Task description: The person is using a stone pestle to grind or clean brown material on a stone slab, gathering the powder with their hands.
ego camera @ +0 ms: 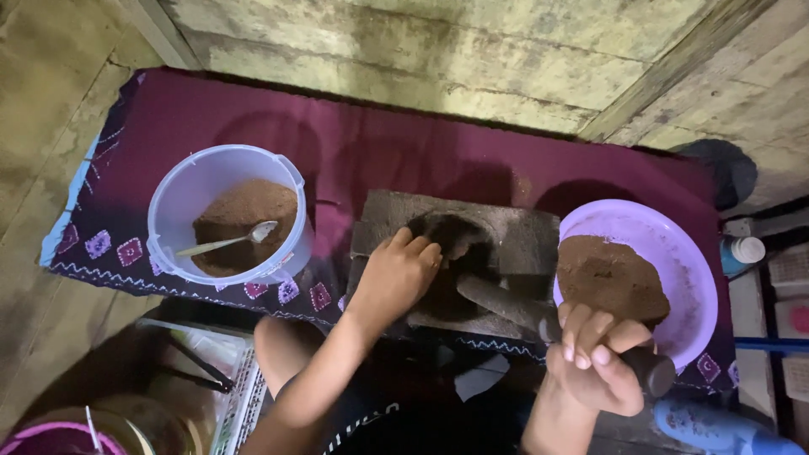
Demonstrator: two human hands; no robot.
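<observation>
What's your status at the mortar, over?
Left hand reaching into stone mortar bowl. Right hand gripping stone pestle, tip resting in the mortar. Nothing blocking; purple bowl of brown powder alongside.

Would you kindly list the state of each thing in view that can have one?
Stone mortar: upright on the cloth, hollow partly covered by the left hand.
Stone pestle: tilted, its tip in the mortar.
Left hand: fingers reaching into the hollow.
Right hand: closed round the pestle's handle.
Clear bucket: open, partly filled with brown powder.
Spoon: lying on the powder.
Purple bowl: open, heaped with brown powder.
</observation>
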